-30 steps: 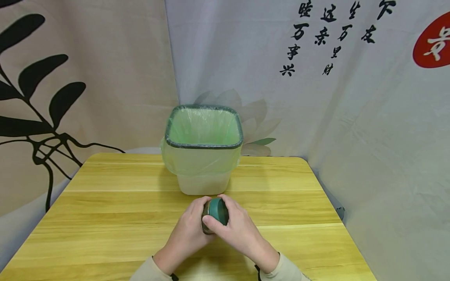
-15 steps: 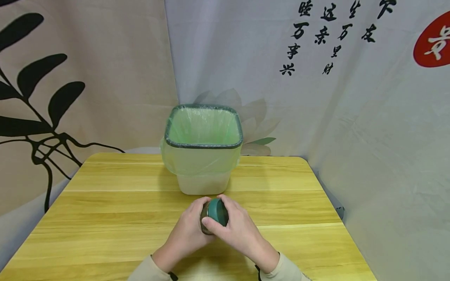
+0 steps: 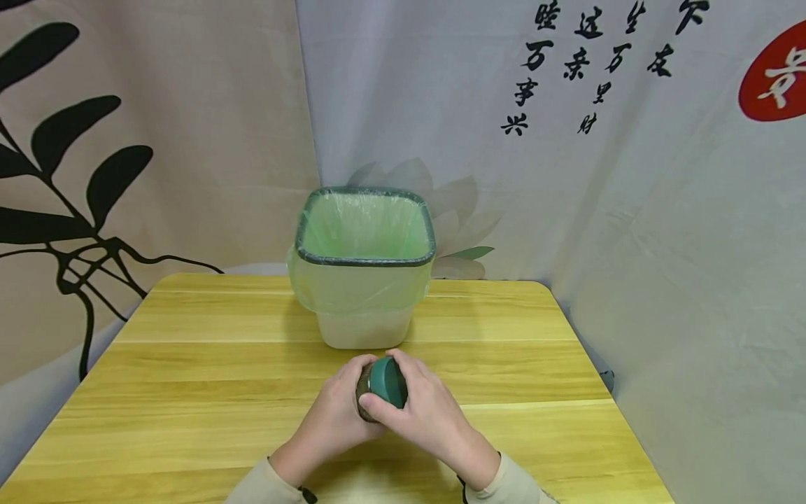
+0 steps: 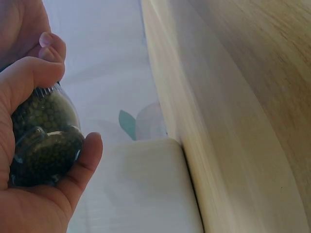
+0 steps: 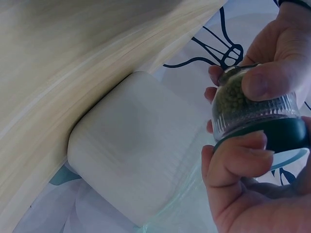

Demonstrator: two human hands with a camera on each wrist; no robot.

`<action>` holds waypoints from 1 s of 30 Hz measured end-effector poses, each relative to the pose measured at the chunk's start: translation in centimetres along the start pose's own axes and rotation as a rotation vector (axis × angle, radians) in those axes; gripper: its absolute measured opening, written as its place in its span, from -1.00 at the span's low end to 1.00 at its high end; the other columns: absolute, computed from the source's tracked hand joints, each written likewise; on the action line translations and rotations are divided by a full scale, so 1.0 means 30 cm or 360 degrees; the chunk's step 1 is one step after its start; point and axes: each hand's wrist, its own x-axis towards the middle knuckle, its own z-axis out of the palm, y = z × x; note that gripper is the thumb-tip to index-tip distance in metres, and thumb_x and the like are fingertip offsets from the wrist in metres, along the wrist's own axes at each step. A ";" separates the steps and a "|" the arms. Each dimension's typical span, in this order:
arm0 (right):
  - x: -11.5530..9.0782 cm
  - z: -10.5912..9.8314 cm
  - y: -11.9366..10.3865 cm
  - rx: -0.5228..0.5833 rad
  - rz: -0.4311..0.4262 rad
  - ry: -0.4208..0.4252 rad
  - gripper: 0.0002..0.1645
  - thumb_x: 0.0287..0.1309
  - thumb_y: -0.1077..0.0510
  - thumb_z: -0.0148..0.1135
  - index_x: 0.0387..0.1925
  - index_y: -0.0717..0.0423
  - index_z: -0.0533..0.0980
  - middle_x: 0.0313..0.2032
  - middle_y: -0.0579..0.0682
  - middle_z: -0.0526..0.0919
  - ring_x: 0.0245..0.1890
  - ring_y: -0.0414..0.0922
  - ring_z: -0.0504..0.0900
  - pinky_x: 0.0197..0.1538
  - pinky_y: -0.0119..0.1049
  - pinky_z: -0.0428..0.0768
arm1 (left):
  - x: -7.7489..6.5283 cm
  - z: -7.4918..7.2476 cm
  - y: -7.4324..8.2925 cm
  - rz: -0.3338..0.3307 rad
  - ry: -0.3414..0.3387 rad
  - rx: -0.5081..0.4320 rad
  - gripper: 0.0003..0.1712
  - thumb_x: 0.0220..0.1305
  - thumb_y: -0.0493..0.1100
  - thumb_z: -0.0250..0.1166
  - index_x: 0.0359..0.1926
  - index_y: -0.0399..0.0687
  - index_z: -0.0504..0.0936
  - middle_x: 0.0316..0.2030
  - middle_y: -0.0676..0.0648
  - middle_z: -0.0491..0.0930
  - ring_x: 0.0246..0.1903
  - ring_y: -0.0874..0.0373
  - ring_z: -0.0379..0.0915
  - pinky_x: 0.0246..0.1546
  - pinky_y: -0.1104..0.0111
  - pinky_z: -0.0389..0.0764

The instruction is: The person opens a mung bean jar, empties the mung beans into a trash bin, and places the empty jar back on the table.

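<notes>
Across the far side, a pale cloth backdrop [image 3: 409, 84], printed with a black plant [image 3: 119, 182] at left, columns of black characters [image 3: 576, 63] farther right and a red oval seal [image 3: 755, 91] at the right edge. Nearer, a yellow wood-grain table [image 3: 516, 378] with rounded far corners. Standing upright on its far half, a whitish bin [image 3: 365, 332], dark at the rim, with a translucent green liner [image 3: 359, 290] folded out over it and hanging partway down the near wall. On the near side of the bin, close together, two hands in beige sleeves [image 3: 264, 485]: left hand [image 3: 340, 406] with fingers and thumb curled round the glass of a jar [image 3: 364, 402]; right hand [image 3: 425, 413] pinching the lid [image 3: 389, 381] between thumb and fingers. Between both palms, the jar itself, tilted, lid end to the right; contact with the table unclear. Teal-green lid, on the jar. Inside the glass, small green bean-like pieces [image 4: 46, 109].
</notes>
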 end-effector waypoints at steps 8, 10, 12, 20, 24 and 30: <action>0.002 0.003 -0.006 0.0011 0.0020 0.0023 -0.01 0.23 -0.48 0.38 0.48 -0.03 0.41 0.34 0.10 0.63 0.14 0.02 0.71 0.05 -0.08 0.74 | -0.005 0.007 0.004 0.0019 0.0087 0.0029 0.02 -0.18 -0.22 0.75 0.35 -0.16 0.46 0.14 -0.07 0.63 0.02 0.08 0.64 0.01 0.12 0.76; 0.003 0.002 -0.006 0.0025 0.0042 0.0012 0.02 0.23 -0.48 0.38 0.50 0.00 0.40 0.36 0.11 0.61 0.17 0.04 0.70 0.08 -0.05 0.73 | -0.006 0.010 0.002 0.0071 0.0127 0.0053 0.03 -0.20 -0.22 0.77 0.34 -0.18 0.46 0.13 -0.08 0.63 0.01 0.07 0.65 0.00 0.11 0.77; 0.003 0.001 -0.004 0.0048 0.0071 -0.0010 0.04 0.23 -0.48 0.38 0.52 0.03 0.38 0.37 0.12 0.60 0.18 0.06 0.70 0.09 -0.03 0.72 | -0.007 0.013 -0.001 0.0142 0.0171 0.0101 0.03 -0.22 -0.21 0.78 0.32 -0.19 0.46 0.12 -0.10 0.64 -0.01 0.06 0.66 -0.01 0.11 0.78; 0.007 -0.006 -0.003 0.0179 0.0167 -0.0091 -0.02 0.30 -0.45 0.34 0.45 0.12 0.41 0.17 0.13 0.69 0.00 -0.03 0.71 -0.08 -0.18 0.70 | -0.009 0.029 -0.014 0.0328 0.0265 0.0277 0.03 -0.24 -0.22 0.79 0.29 -0.22 0.47 0.10 -0.14 0.65 -0.01 0.04 0.67 -0.05 0.15 0.81; 0.009 -0.008 -0.006 0.0252 0.0210 -0.0122 -0.09 0.28 -0.49 0.31 0.38 0.03 0.45 0.09 0.03 0.71 -0.09 -0.11 0.68 -0.16 -0.26 0.68 | -0.008 0.030 -0.016 0.0371 0.0269 0.0290 0.03 -0.26 -0.24 0.79 0.28 -0.23 0.47 0.09 -0.14 0.64 -0.01 0.03 0.68 -0.05 0.15 0.81; 0.006 -0.006 -0.004 0.0254 0.0166 -0.0115 -0.20 0.28 -0.47 0.33 0.32 -0.10 0.48 0.07 -0.10 0.70 -0.10 -0.15 0.67 -0.15 -0.31 0.66 | -0.007 0.024 -0.014 0.0333 0.0216 0.0257 0.02 -0.24 -0.22 0.79 0.29 -0.22 0.47 0.10 -0.12 0.64 0.01 0.03 0.67 -0.02 0.13 0.80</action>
